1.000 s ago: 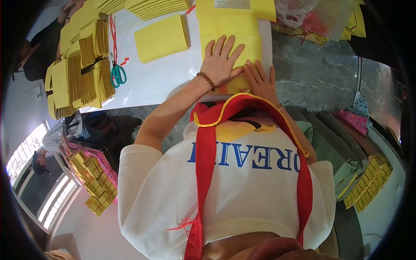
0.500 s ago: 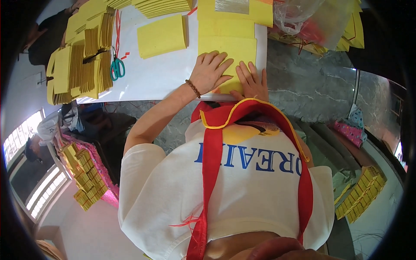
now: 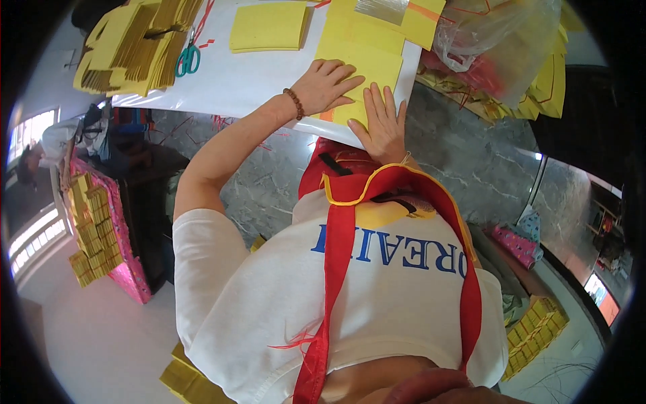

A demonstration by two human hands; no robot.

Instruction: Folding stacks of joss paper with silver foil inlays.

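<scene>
My left hand point(image 3: 328, 85), a bead bracelet on its wrist, lies flat with spread fingers on a yellow paper sheet point(image 3: 363, 57) at the near edge of the white table point(image 3: 249, 84). Just right of it, my right hand point(image 3: 384, 121) presses palm-down on the same sheet's near end, where a bit of orange shows. Neither hand grips anything. A red strap and my white shirt fill the lower picture.
A separate yellow paper stack point(image 3: 268, 27) lies farther back. Green-handled scissors point(image 3: 188, 60) rest beside heaps of folded yellow papers point(image 3: 131, 47) at the left. A clear plastic bag point(image 3: 491, 47) sits at the right. More yellow bundles point(image 3: 94, 229) stand on the floor.
Both hands have stayed flat on the yellow sheet, the left sliding slightly. The view has shifted, so the table now sits higher in the picture.
</scene>
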